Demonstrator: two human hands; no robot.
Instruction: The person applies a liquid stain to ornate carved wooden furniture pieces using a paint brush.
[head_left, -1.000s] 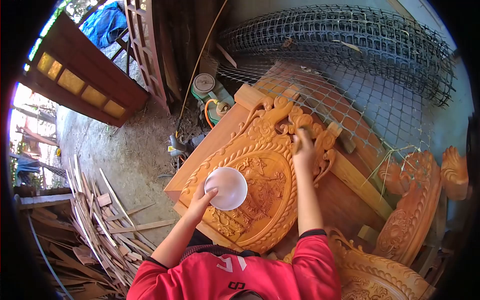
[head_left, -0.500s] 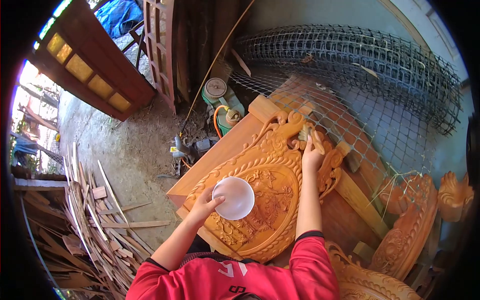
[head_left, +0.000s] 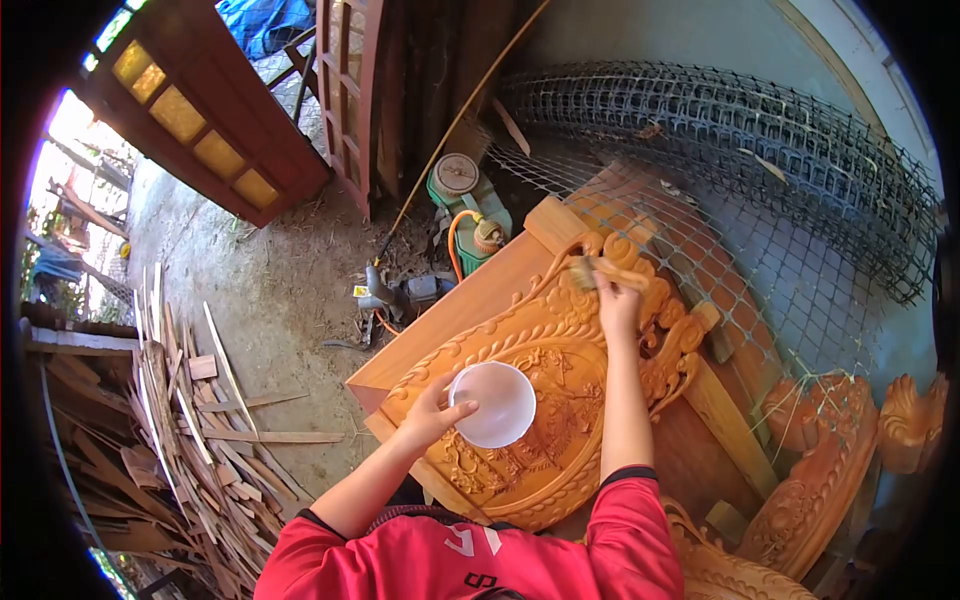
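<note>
A carved wooden panel (head_left: 480,350) with scrollwork and an oval relief lies in front of me on a flat wooden board (head_left: 440,315). My left hand (head_left: 435,415) grips a white bowl (head_left: 495,403) by its rim, thumb on the inner side, over the lower part of the oval. My right hand (head_left: 618,300) is closed round the wooden handle of a paintbrush (head_left: 585,273). Its pale bristles point left and meet the carved scrolls near the panel's upper end.
Rolled black plastic mesh (head_left: 720,130) lies at the back right. A green tank sprayer (head_left: 470,215) stands beyond the board. Wood strips (head_left: 190,420) are heaped at left. More carved pieces (head_left: 815,480) lie at right. A brown door (head_left: 205,110) leans at back left.
My right hand has turned the brush so its bristles point left and sit lower on the scrollwork. The bowl stays over the oval in my left hand. The view has shifted slightly.
</note>
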